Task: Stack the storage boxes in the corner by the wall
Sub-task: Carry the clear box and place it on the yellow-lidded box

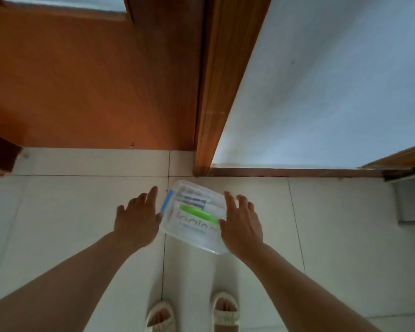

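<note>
the clear storage box (pixel 194 218) lies skewed on the floor (pixel 321 224) near the door frame (pixel 210 116). left hand (pixel 137 222) and right hand (pixel 243 224) flank it, each grip open. an uneven grab may tilt it.

Both forearms are bare up to the edge of the view, with no sleeves visible. The left hand (pixel 135 220) and right hand (pixel 242 224) carry no gloves. On the feet are pale cream open-toe slippers (pixel 225 309) with wide straps.
</note>
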The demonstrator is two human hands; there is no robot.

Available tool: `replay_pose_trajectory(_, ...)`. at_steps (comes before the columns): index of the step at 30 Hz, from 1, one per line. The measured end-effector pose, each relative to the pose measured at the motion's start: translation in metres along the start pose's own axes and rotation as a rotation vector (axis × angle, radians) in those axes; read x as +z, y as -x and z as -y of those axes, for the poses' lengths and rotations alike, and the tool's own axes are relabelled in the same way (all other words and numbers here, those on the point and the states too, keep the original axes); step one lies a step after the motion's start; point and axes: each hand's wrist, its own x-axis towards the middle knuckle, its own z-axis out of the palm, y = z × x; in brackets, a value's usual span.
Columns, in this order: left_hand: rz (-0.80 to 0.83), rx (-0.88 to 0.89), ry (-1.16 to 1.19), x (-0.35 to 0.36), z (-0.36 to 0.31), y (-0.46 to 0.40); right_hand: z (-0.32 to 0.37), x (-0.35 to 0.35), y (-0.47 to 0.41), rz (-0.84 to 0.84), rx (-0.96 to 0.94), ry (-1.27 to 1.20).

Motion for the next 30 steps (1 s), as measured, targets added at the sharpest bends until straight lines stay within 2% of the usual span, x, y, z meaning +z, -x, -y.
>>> replay_pose_trajectory(6,0.061,0.009,-0.018,0.1,0.001,-0.076,-0.053,0.109,-0.051,0.013,0.096,0.011)
replay_pose_trajectory(13,0.053,0.033,-0.043,0.16,0.002,-0.136,-0.082,0.179,-0.086,0.021,0.213,-0.019)
replay_pose_trajectory(17,0.027,0.024,-0.047,0.177,-0.002,-0.159,-0.088,0.199,-0.1,-0.003,0.354,-0.078)
replay_pose_trajectory(20,0.003,-0.018,0.06,0.189,-0.005,-0.174,-0.095,0.214,-0.111,-0.003,0.476,-0.203)
replay_pose_trajectory(24,-0.028,-0.058,0.172,0.202,-0.007,-0.182,-0.092,0.225,-0.115,-0.041,0.486,-0.387)
replay_pose_trajectory(27,-0.037,-0.087,0.184,0.204,-0.01,-0.183,-0.085,0.215,-0.114,-0.02,0.529,-0.646)
replay_pose_trajectory(30,-0.035,-0.112,0.155,0.202,-0.014,-0.184,-0.084,0.215,-0.115,-0.014,0.465,-0.603)
